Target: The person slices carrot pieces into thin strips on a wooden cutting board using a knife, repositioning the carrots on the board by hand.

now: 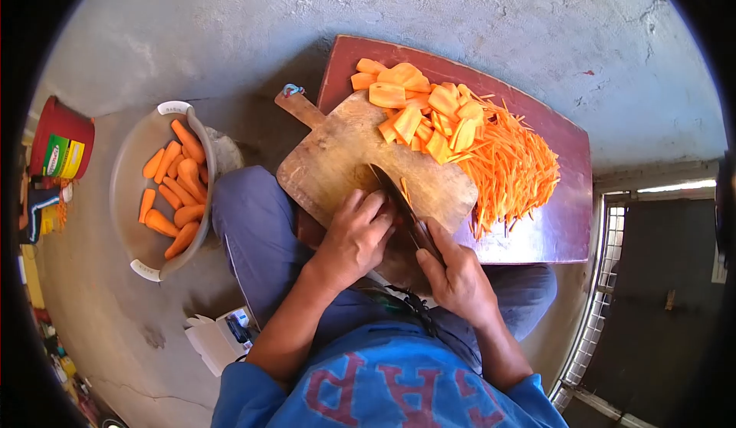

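Observation:
My right hand [460, 278] is wrapped round the handle of a dark-bladed kitchen knife [400, 198], its blade slanting up and left across the wooden cutting board [330, 163]. Beside the blade, my left hand [356, 227] rests on the board with its fingers curled; whatever lies under them is hidden. A few thin carrot strips [405, 190] lie just right of the blade. Flat carrot slices [414, 95] are piled at the board's far edge. Next to them spreads a large heap of carrot shreds [510, 167], partly on the board and partly on the table.
The board lies on a dark red table [560, 232] against a pale wall. On the floor to the left stands a grey basin [126, 198] with several peeled carrots [182, 190]. A red bucket [77, 133] and an open white box [211, 344] are also there.

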Demonstrator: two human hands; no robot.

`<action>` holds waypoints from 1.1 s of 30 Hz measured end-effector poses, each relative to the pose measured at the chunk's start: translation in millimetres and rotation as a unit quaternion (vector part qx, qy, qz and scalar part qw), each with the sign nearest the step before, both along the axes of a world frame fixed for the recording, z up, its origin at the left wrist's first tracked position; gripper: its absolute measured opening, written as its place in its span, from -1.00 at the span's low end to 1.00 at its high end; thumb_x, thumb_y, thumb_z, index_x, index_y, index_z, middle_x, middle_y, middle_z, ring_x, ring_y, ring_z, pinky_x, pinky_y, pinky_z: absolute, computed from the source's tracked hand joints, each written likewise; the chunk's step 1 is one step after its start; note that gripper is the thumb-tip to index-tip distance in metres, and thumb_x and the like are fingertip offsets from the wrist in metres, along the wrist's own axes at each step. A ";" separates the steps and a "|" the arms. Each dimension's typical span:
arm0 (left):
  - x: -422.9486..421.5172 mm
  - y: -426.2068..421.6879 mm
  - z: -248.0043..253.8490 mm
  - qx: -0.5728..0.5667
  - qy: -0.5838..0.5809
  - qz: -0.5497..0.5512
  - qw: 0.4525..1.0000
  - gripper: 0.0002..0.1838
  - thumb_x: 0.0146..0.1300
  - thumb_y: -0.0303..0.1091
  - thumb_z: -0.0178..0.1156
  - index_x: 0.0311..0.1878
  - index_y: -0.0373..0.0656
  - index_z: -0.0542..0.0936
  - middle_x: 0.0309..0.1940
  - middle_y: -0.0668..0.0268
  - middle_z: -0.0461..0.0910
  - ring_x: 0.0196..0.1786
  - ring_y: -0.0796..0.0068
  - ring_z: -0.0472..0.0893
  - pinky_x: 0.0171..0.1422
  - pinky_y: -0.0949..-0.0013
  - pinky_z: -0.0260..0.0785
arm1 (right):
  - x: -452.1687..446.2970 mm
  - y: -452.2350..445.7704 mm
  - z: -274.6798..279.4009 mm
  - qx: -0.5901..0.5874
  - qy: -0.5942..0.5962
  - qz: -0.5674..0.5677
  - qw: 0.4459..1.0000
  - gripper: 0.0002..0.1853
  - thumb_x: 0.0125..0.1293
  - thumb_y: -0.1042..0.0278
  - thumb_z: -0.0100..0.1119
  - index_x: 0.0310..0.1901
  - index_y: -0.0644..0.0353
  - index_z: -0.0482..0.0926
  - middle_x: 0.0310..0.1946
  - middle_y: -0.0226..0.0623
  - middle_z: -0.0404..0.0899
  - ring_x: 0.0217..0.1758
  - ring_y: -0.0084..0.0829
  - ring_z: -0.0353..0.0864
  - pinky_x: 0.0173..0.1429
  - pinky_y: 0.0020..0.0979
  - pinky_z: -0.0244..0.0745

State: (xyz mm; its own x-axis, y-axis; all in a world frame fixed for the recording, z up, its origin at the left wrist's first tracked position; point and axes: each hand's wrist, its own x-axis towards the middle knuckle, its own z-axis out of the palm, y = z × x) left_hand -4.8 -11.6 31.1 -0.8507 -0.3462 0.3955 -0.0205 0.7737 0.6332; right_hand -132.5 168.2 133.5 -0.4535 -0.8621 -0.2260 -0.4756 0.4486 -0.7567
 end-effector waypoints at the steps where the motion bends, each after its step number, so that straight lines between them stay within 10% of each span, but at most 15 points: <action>1: -0.6 -0.3 0.1 0.000 0.001 -0.004 1.000 -0.68 0.35 -0.50 0.44 0.15 -0.30 0.79 0.12 0.04 0.65 0.16 -0.09 0.60 0.32 -0.05 0.56 | -2.2 1.1 -2.2 -0.028 -0.010 0.007 1.000 -0.40 0.70 0.46 0.29 0.65 0.45 0.41 0.15 0.40 0.79 0.24 0.44 0.80 0.24 0.09 0.74; 33: 3.0 -4.9 -1.1 0.010 0.017 -0.002 1.000 -0.77 0.29 -0.60 0.50 0.01 -0.27 0.83 0.04 0.06 0.70 0.06 -0.12 0.64 0.17 -0.07 0.60 | 8.6 12.2 6.1 -0.001 -0.027 0.005 1.000 -0.37 0.67 0.50 0.30 0.68 0.39 0.42 0.17 0.41 0.79 0.29 0.40 0.82 0.30 0.06 0.74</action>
